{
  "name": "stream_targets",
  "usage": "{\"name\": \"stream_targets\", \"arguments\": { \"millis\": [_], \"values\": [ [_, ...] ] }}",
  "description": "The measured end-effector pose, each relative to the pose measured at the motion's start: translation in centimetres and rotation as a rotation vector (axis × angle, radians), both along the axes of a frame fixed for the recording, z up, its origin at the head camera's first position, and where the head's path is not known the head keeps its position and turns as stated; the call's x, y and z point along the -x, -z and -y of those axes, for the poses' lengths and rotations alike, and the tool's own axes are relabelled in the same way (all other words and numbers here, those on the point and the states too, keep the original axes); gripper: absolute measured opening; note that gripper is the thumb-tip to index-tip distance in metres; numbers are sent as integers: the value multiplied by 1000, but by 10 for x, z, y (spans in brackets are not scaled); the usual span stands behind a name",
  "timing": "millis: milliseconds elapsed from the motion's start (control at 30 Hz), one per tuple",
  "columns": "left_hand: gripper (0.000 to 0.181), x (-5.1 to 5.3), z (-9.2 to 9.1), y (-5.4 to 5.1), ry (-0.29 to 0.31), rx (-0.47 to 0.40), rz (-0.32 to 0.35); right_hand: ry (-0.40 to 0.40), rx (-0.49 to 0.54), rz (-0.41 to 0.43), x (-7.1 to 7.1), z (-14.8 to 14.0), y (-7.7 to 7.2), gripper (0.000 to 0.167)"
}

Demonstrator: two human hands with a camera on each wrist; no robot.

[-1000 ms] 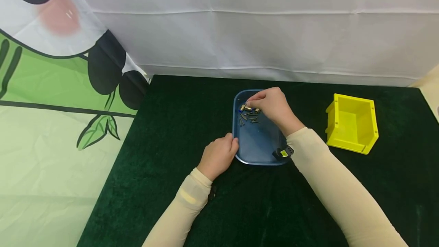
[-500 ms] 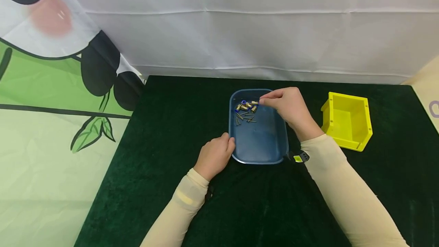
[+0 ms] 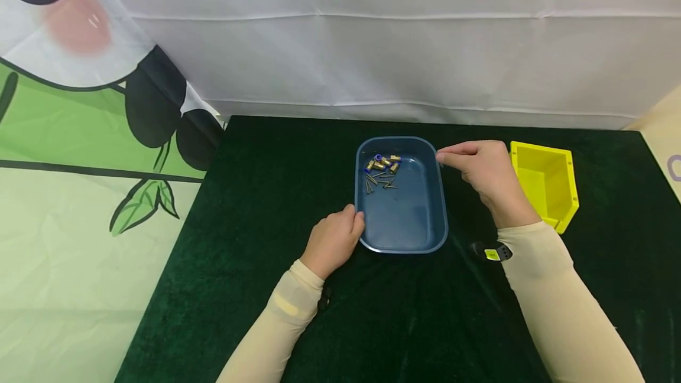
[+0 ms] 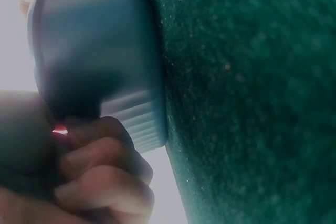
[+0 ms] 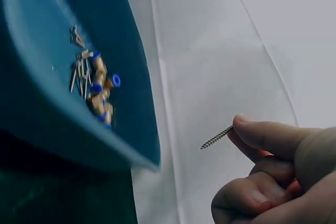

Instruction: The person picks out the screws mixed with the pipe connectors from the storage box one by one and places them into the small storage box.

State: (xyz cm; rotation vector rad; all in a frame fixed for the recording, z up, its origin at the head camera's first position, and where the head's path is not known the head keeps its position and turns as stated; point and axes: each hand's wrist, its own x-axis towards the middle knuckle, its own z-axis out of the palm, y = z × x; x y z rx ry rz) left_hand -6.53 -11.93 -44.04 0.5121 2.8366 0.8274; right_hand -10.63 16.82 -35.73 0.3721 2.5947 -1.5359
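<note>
In the head view, my left hand (image 3: 334, 241) holds the blue tray (image 3: 401, 226) by its left edge, close to the corner near me; my right hand (image 3: 489, 179) is just past the tray's right edge, up by the far end, with its thumb and finger pinched close; what they pinch is too tiny to make out from here. The yellow bin (image 3: 540, 148) sits to the right of the tray, on the same green bench (image 3: 239, 194); my right hand is between the two and hides some of the bin, so it is much nearer the bin than my left hand is. In the tray, at its far left part, are gold bits with blue ends (image 3: 379, 166) and some thin metal bits (image 3: 371, 181).

In the left wrist view, my fingers are curled up against the tray's wall; it is blurry.

In the right wrist view, I pinch one screw (image 5: 216, 138) by one end; it is outside the tray, apart from its wall; its long way slants, and its sharp tip pokes out toward the tray's side, so it looks turned away from the bin.
</note>
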Motion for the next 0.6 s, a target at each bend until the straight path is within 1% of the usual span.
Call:
{"name": "stream_targets", "arguments": {
  "millis": [133,233,367,500,600],
  "values": [
    [33,0,0,-1,0,-6,3,21,27,34,-7,-22,3,46],
    [32,0,0,-1,-1,-3,-2,47,21,67,-13,-41,7,55],
    [33,0,0,0,-2,3,-3,114,-4,103,-23,-68,10,62],
    [34,0,-1,-1,0,4,7,207,-30,155,-35,-97,13,68],
    [33,0,-1,-2,-2,1,13,292,-27,192,-42,-116,16,75]
  ]
}}
